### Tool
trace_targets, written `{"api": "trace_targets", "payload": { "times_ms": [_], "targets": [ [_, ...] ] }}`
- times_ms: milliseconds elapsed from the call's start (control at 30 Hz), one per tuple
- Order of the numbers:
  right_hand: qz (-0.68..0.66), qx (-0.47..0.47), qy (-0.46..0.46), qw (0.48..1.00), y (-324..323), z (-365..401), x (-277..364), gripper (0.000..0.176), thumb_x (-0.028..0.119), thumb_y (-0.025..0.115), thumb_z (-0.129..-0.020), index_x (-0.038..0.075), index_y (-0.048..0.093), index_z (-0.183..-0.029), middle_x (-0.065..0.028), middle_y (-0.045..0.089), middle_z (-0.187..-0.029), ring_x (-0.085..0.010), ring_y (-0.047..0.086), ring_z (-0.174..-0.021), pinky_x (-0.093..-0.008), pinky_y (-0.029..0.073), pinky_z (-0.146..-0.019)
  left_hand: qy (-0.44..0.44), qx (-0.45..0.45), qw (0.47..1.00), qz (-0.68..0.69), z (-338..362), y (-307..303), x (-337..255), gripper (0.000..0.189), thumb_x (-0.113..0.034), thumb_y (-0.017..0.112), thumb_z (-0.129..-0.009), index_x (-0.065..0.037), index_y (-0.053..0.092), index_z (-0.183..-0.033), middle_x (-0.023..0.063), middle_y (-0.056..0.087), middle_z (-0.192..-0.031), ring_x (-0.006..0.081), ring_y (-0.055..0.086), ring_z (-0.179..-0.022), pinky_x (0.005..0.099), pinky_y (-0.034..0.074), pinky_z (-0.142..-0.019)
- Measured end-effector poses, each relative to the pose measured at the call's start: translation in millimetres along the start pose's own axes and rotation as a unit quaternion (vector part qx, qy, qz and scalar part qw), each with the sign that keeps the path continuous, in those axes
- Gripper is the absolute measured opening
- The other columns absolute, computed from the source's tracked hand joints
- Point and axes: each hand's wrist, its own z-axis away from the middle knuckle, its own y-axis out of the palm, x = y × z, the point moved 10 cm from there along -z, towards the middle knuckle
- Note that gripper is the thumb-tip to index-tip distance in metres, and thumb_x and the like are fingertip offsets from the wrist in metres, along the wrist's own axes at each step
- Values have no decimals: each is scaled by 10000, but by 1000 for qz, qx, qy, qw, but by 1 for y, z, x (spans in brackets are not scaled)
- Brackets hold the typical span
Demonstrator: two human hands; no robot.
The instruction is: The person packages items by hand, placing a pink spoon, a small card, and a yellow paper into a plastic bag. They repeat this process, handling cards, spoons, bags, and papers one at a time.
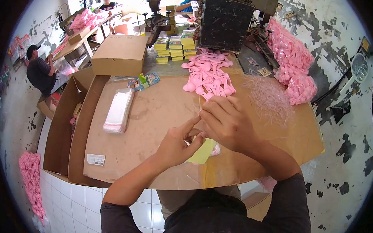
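Observation:
My left hand (177, 144) has its thumb and fingers brought together over the front of the table. Close against it, my right hand (227, 125) is closed with bent fingers, their tips meeting near the left fingertips. What the fingers pinch is hidden or too thin to make out. Just below them is a yellow-green card (201, 153), partly covered by the hands, with something whitish-pink at its right edge. Beyond the right hand lies a pile of pink plastic spoon-like pieces (209, 72). A stack of clear plastic bags (119, 110) lies to the left.
Cardboard (153, 101) covers the tabletop. Stacks of yellow-edged cards (176, 49) stand at the back beside a dark machine (224, 22). A closed carton (119, 53) and an open box (64, 133) are left. Plastic shreds (270, 97) lie right; another person (41, 72) sits far left.

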Motion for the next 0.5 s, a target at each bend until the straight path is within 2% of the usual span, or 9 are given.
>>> {"api": "trace_targets", "payload": {
  "times_ms": [100,200,233,267,300,333,400,467,500],
  "targets": [
    [1,11,46,999,14,4,-12,199,113,723,-763,82,656,-949,-64,610,-953,-257,602,-975,-406,436,-859,9,15,997,-70,1,6,-4,578,-80,626,-989,29,410,-1514,107,770,-900,105,708,-793,270,562,-717],
    [-92,-38,150,984,4,19,-63,143,127,650,-808,52,619,-927,-91,590,-932,-236,592,-935,-361,450,-808,8,50,998,-27,-3,5,-10,527,-89,606,-1009,24,438,-1495,130,774,-977,129,726,-866,279,569,-780],
    [-212,-32,259,942,9,32,-95,121,131,642,-857,42,611,-934,-76,581,-894,-209,591,-868,-351,450,-756,-12,40,999,18,-4,3,-3,509,-87,599,-1015,20,445,-1488,136,771,-999,139,727,-899,282,567,-806],
    [-326,-25,360,874,16,51,-124,112,134,634,-906,33,604,-941,-61,572,-857,-182,590,-801,-342,451,-703,-33,31,997,65,-4,1,6,491,-85,593,-1022,16,453,-1481,142,769,-1021,148,728,-931,286,565,-832],
    [-459,31,390,798,23,70,-140,138,159,618,-950,22,595,-950,-43,567,-842,-165,572,-739,-326,450,-669,-53,22,992,111,-4,1,13,473,-82,586,-1029,13,460,-1474,148,767,-1043,157,730,-964,289,563,-858],
    [-579,85,409,700,24,95,-153,176,183,602,-994,12,586,-959,-25,562,-827,-147,554,-678,-310,449,-635,-57,11,987,148,-5,-1,14,460,-81,581,-1033,8,464,-1469,151,764,-1052,157,725,-978,287,559,-870],
    [-740,47,341,577,15,142,-202,148,139,575,-1011,-3,599,-1043,-41,609,-869,-178,580,-642,-308,489,-663,-63,-7,974,217,-9,-5,13,435,-78,573,-1041,-1,472,-1457,157,760,-1071,156,715,-1006,283,550,-894],
    [-503,1,466,728,29,211,-274,159,103,553,-1007,18,609,-1130,-54,630,-835,-191,624,-713,-324,514,-714,-61,-10,976,208,-10,-6,13,429,-79,569,-1044,-5,470,-1455,160,760,-1066,154,715,-1002,282,550,-894],
    [-364,-18,513,777,19,223,-290,192,85,542,-1005,29,614,-1174,-61,641,-817,-198,647,-748,-331,526,-740,-61,-16,977,205,-10,-6,13,427,-80,568,-1045,-6,469,-1454,162,760,-1064,153,715,-1000,282,549,-893]
  ]
}}
